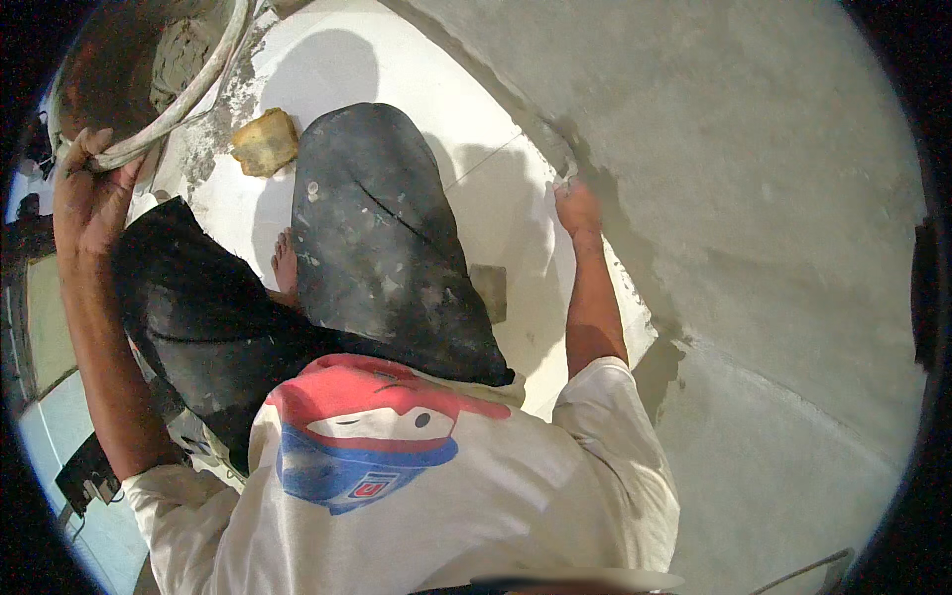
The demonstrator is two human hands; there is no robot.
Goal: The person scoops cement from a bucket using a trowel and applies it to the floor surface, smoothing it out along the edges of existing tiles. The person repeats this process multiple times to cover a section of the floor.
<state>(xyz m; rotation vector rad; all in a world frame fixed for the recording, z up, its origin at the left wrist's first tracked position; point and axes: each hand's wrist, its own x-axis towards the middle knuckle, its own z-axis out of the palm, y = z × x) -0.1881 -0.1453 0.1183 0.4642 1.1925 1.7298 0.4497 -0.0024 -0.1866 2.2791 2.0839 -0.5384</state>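
Observation:
My left hand (pixel 94 193) is closed around the pale, thick rim of a round dark tub (pixel 109 74) at the upper left. Wet grey mortar (pixel 183 55) lies inside the tub. Out to the right, my right hand (pixel 578 208) is closed at the foot of a grey plastered wall (pixel 754 198). A small greyish tip shows just beyond its fingers, but what it belongs to is hidden. Between the tub and my knee sits a worn yellow sponge (pixel 265 142) on the floor.
My bent legs in dark trousers (pixel 377 218) take up the middle, with a bare foot (pixel 285 263) beside them. Grey mortar smears mark the white floor (pixel 486 109) near the tub. At the lower left lies a dark object (pixel 89 476) I cannot make out.

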